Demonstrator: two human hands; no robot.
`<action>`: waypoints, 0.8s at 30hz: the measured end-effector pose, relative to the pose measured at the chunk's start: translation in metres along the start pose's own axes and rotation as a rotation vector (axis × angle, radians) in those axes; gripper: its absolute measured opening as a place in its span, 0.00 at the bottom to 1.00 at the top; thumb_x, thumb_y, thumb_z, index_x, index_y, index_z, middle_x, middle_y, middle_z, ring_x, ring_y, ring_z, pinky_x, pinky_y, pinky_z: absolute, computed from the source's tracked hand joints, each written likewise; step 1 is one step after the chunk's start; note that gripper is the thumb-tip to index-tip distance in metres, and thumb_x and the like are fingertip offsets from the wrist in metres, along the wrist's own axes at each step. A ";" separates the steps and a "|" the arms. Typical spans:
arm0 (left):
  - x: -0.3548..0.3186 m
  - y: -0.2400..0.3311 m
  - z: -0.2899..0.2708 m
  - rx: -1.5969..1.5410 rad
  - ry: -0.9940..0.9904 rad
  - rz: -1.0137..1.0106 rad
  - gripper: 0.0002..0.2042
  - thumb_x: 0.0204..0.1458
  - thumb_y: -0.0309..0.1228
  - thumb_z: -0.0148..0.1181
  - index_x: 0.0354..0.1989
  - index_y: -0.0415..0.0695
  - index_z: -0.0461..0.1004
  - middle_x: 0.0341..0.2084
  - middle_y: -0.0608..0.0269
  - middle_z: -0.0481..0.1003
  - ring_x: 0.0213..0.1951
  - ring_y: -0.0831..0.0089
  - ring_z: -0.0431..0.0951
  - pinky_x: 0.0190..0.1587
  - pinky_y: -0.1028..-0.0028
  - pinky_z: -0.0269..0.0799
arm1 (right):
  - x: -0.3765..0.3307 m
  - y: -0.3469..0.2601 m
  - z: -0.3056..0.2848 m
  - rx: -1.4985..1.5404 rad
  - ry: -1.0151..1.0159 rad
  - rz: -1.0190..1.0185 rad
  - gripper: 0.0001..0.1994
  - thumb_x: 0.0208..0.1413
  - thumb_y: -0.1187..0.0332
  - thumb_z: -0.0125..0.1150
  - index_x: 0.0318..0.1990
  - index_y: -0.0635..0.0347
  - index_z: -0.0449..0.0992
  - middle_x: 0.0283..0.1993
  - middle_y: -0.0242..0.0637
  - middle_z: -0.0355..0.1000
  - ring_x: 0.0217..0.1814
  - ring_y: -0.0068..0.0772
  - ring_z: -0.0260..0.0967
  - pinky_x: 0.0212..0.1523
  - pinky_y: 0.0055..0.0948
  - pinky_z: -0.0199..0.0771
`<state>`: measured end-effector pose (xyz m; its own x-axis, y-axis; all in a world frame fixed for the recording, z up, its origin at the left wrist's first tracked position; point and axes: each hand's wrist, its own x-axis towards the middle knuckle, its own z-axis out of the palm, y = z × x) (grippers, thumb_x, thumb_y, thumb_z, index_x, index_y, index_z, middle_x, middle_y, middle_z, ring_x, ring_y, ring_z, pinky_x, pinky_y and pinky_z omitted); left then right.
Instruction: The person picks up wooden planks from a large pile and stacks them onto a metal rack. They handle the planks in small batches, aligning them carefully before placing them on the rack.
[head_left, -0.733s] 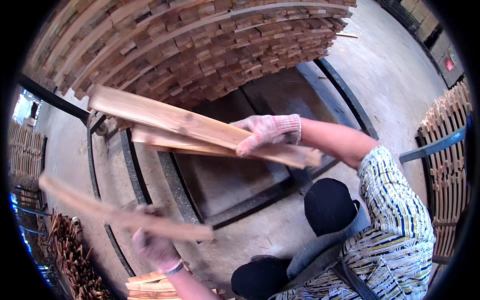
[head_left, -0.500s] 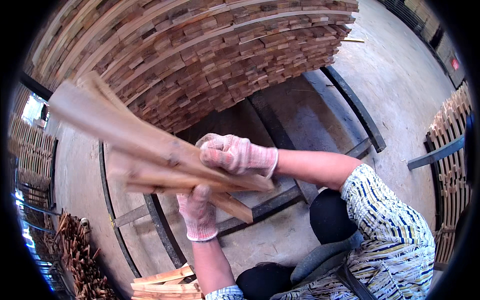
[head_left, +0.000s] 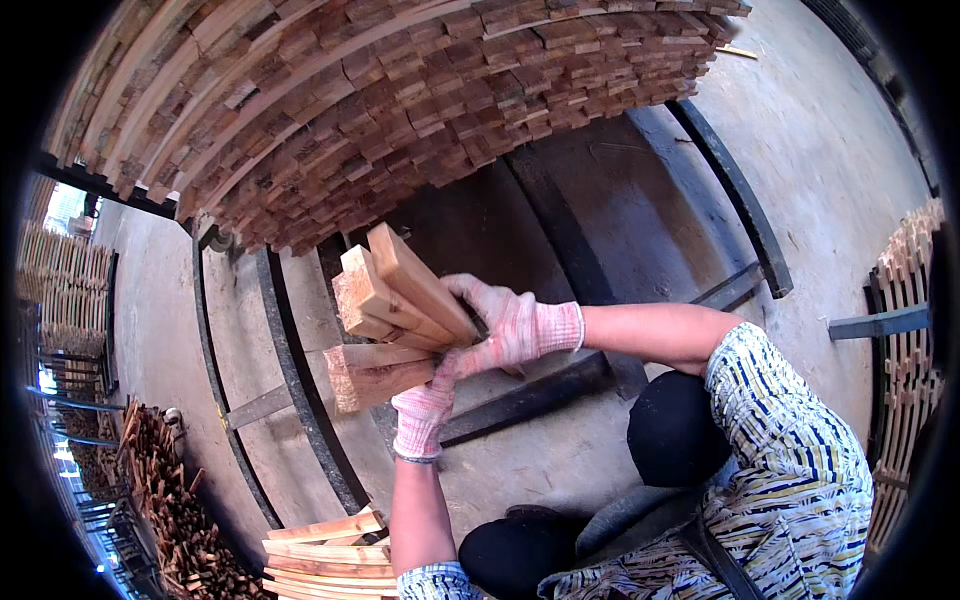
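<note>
A bundle of several short wooden slats [head_left: 415, 285] is held up in front of me, its sawn ends fanned apart toward the upper left. My right hand [head_left: 510, 325], in a pink and white knit glove, grips the bundle from its right side. Below it, my left hand [head_left: 425, 410], gloved alike, closes round the lower slats and touches the right hand. The slats' other ends are mostly hidden behind the gloves.
A tall stack of wooden slats [head_left: 480, 100] rests on black metal rails [head_left: 290, 360] ahead. Light slats [head_left: 330, 560] lie at the lower left, beside a heap of dark wood sticks [head_left: 175, 510]. More stacked slats [head_left: 905, 380] stand at the right.
The slats, blurred and pointing long to the left before, have swung so that their ends now face nearer and upward. My hands have come together, the left one slightly to the right.
</note>
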<state>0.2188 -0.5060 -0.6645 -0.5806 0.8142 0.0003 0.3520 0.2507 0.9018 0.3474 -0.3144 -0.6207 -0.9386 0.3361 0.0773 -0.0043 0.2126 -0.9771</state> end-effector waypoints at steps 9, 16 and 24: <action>0.026 0.063 -0.010 -0.333 -0.014 -0.217 0.26 0.52 0.28 0.70 0.59 0.37 0.69 0.51 0.54 0.75 0.51 0.67 0.76 0.55 0.66 0.74 | 0.030 -0.004 -0.019 -0.248 -0.255 0.084 0.52 0.31 0.44 0.83 0.63 0.62 0.64 0.55 0.51 0.73 0.62 0.51 0.70 0.60 0.38 0.71; 0.013 0.018 0.026 -0.549 -0.014 -0.172 0.22 0.52 0.26 0.68 0.56 0.40 0.71 0.46 0.58 0.75 0.45 0.68 0.76 0.46 0.69 0.76 | 0.008 0.022 -0.006 -0.259 -0.159 0.090 0.44 0.35 0.56 0.83 0.61 0.56 0.66 0.60 0.49 0.69 0.63 0.52 0.69 0.62 0.39 0.71; 0.038 0.066 0.020 -0.209 -0.096 -0.326 0.26 0.49 0.20 0.71 0.58 0.38 0.71 0.51 0.59 0.75 0.53 0.69 0.74 0.58 0.67 0.72 | 0.010 0.037 -0.033 -0.325 -0.301 0.029 0.37 0.43 0.55 0.75 0.59 0.58 0.65 0.59 0.52 0.70 0.62 0.54 0.69 0.60 0.41 0.70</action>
<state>0.2350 -0.4483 -0.6141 -0.5622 0.7573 -0.3323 -0.0026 0.4003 0.9164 0.3492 -0.2732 -0.6497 -0.9956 0.0740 -0.0571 0.0866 0.5007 -0.8613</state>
